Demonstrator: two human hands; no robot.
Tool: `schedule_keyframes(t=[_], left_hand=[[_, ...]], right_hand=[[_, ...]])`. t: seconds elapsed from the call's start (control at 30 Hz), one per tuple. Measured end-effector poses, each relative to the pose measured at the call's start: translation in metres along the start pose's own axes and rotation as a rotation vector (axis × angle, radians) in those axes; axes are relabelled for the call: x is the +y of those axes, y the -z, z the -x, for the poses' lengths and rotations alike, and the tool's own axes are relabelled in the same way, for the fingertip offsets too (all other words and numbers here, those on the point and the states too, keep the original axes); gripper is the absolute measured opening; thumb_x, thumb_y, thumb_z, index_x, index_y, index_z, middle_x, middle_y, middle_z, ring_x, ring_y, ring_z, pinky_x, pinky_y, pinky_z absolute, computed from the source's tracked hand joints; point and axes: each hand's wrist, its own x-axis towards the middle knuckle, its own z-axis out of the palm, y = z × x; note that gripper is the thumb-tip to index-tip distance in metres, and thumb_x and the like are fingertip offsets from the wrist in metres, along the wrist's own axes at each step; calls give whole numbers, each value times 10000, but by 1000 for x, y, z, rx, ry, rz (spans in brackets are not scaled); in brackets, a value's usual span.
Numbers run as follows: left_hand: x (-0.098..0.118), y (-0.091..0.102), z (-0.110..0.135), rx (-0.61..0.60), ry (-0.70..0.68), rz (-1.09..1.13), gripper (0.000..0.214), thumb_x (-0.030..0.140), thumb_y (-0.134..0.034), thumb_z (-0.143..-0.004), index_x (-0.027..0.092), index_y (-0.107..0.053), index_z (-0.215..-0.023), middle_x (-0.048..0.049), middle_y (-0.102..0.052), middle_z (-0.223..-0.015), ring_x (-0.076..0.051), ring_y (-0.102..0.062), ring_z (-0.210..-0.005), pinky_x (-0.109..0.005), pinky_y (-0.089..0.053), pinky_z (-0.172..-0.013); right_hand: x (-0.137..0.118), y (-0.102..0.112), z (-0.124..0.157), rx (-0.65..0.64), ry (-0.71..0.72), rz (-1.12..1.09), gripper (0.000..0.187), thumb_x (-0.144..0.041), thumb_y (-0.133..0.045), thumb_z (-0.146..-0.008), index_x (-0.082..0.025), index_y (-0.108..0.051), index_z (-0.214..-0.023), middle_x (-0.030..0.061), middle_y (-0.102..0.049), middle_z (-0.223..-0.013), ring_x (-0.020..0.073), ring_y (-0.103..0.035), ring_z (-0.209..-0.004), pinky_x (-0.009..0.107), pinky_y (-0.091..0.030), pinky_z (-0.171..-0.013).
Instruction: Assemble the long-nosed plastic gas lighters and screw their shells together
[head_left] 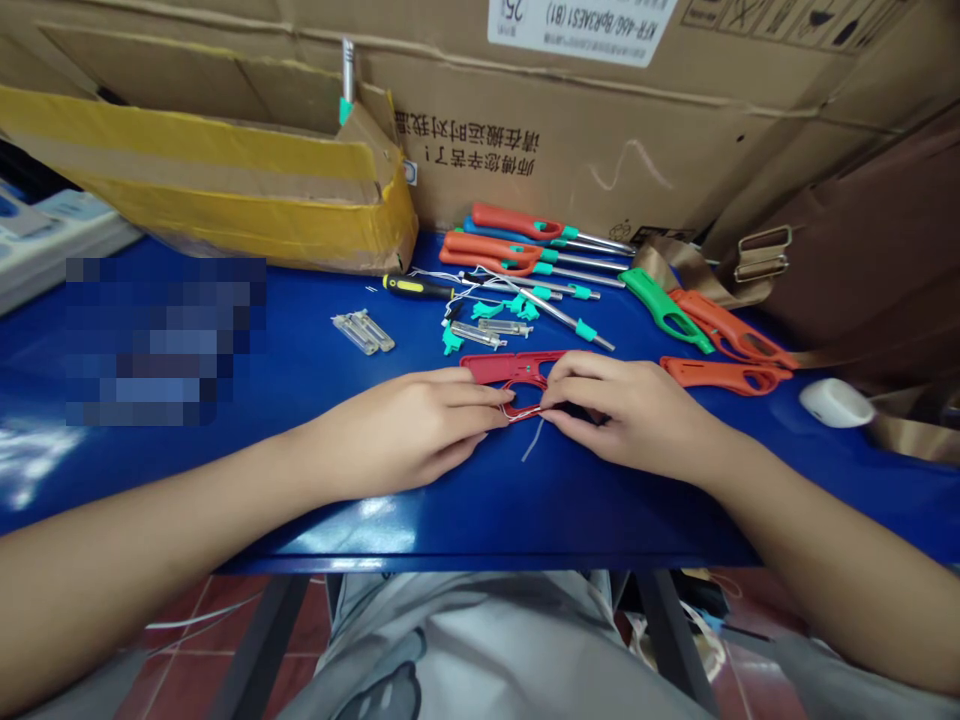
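A red lighter casing half [491, 367] lies on the blue table, its hollow side up, with a finger loop at its right end. My left hand [409, 425] grips its left part, fingertips pressed on a thin white wire [525, 412] that runs along the loop's lower edge. Over the loop's right side, my right hand [634, 410] pinches that wire between thumb and fingers. A short pale strand [532, 440] hangs down from this pinch. The right hand covers the casing's right end. Just beyond the hands are clear fuel tanks [480, 335] and teal triggers [523, 305].
Several assembled lighters [517, 220] and metal tubes lie at the back. A black-yellow screwdriver [416, 287] sits left of them, near more clear tanks [364, 330]. Green [667, 305] and orange casings [724, 375] and a white earbud-like case [836, 402] are right. A yellow-taped carton [300, 200] stands back left.
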Motion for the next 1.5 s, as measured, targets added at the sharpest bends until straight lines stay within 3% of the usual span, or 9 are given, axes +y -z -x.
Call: schedule_keyframes(t=[0.67,0.8,0.93,1.1,1.23,1.37,1.5], left_hand=[[-3,2,-2,-1,23,59,305,160,-535,-988,171,-679,-1257,-94,-698,-1318,-235,-670,-1167,-396,-564,-1024],[-2,8,-1,-21,63,74,309,154,-520,-997,178,-656,-1273,-72,-694,-1300,-216,-667,-1178,-361,-548,-1041],[-2,14,0,-96,122,88,310,146,-530,-977,204,-651,-1256,-69,-647,-1318,-200,-685,-1097,-317,-587,-927],[0,18,-3,-134,62,87,329,123,-531,-955,170,-638,-1262,-86,-683,-1252,-218,-658,-1140,-343,-551,-1000],[0,20,-4,-134,38,71,337,138,-525,-963,180,-632,-1280,-86,-706,-1232,-227,-662,-1139,-362,-545,-1002],[-3,18,-3,-98,36,85,334,139,-551,-960,205,-638,-1276,-80,-722,-1218,-224,-678,-1123,-352,-554,-977],[-6,12,-2,-58,40,132,338,128,-587,-939,198,-644,-1265,-80,-729,-1212,-224,-683,-1116,-356,-555,-978]], right_hand=[[1,0,-2,-15,-33,-134,153,-249,-587,-979,-196,-723,-934,51,-666,-1014,151,-662,-822,286,-518,-775],[1,-3,-2,46,-43,-169,147,-241,-584,-978,-214,-701,-1062,44,-661,-1050,153,-666,-869,291,-529,-799],[3,-6,-4,145,-92,-133,147,-241,-571,-982,-230,-674,-1087,52,-665,-1068,181,-653,-917,317,-537,-790],[13,-11,-10,305,-100,-53,195,-209,-558,-977,-211,-671,-1136,89,-655,-1067,228,-609,-990,422,-524,-902],[25,-15,-12,352,-146,59,214,-195,-586,-943,-229,-716,-1109,99,-654,-1089,261,-587,-1004,495,-509,-909],[28,-18,-15,330,-221,84,205,-218,-615,-923,-238,-746,-1079,99,-660,-1113,281,-581,-1042,521,-492,-924],[25,-20,-22,237,-285,112,284,-254,-638,-902,-232,-713,-1174,120,-642,-1210,319,-559,-1138,527,-484,-925]])
